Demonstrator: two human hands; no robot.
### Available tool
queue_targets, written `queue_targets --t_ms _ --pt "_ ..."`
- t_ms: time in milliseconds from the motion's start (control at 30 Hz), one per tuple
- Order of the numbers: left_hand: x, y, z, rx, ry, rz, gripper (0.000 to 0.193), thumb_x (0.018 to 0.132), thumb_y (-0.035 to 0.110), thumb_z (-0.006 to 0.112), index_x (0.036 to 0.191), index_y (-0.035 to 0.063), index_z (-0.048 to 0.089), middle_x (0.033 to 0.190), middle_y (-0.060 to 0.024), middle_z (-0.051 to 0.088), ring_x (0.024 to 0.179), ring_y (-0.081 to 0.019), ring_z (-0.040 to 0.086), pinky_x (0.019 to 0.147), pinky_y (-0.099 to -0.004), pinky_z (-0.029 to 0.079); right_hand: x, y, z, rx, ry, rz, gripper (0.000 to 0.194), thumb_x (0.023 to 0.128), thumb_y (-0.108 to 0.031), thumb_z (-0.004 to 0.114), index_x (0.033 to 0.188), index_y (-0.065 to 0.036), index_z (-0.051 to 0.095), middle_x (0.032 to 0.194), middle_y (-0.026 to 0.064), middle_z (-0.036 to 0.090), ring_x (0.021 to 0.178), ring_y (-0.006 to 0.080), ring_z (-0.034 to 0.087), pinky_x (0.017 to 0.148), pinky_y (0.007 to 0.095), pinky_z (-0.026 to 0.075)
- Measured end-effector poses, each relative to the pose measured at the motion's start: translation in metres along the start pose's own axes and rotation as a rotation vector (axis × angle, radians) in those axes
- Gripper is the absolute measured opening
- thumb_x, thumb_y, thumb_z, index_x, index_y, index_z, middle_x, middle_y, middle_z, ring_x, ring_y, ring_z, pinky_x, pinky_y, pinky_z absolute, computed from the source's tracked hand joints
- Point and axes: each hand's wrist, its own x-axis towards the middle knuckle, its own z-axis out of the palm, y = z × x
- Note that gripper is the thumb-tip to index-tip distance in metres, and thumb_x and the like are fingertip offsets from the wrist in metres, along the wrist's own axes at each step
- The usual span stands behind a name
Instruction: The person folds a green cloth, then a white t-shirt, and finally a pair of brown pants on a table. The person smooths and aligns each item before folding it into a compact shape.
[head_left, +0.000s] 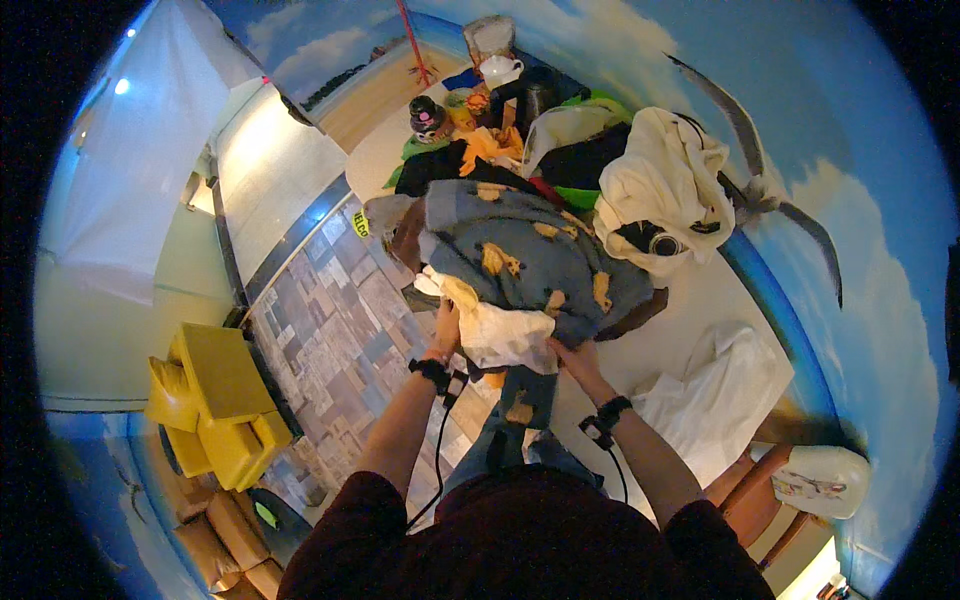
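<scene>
A blue-grey fuzzy cloth with tan animal figures (517, 255) lies bunched over the near side of the table, with brown fabric showing beneath its edges. My left hand (447, 326) grips the left edge of a cream-white cloth (510, 334) at the near end of the pile. At that cloth's right end, my right hand (576, 358) is closed on fabric where the white and blue-grey cloths meet; which of them it holds, I cannot tell. Part of the patterned cloth hangs down below, towards my body. Both wrists wear black straps with small cabled devices.
Beyond the pile stand a white teapot (501, 70), a figure with a black hat (427, 116) and orange cloth (491, 146). A stuffed white bag (660, 187) and a crumpled white sheet (709, 390) lie right on the table (630, 367). A chair (817, 480) stands lower right.
</scene>
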Motion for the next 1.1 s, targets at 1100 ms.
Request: queue_targets --t_ms 1100 --pt "-0.038 0.076 0.028 0.237 0.165 0.435 0.075 0.093 0.017 0.059 0.154 -0.0019 0.019 0.153 -0.0186 0.035 0.138 -0.0284 0.037 0.114 -0.0349 0.028 0.026 0.008 0.035 -0.287 0.061 -0.222 0.088 0.074 -0.043 0.085 0.132 0.004 0.037 0.101 0.0156 0.068 0.081 0.0265 0.068 0.073 0.0371 0.056"
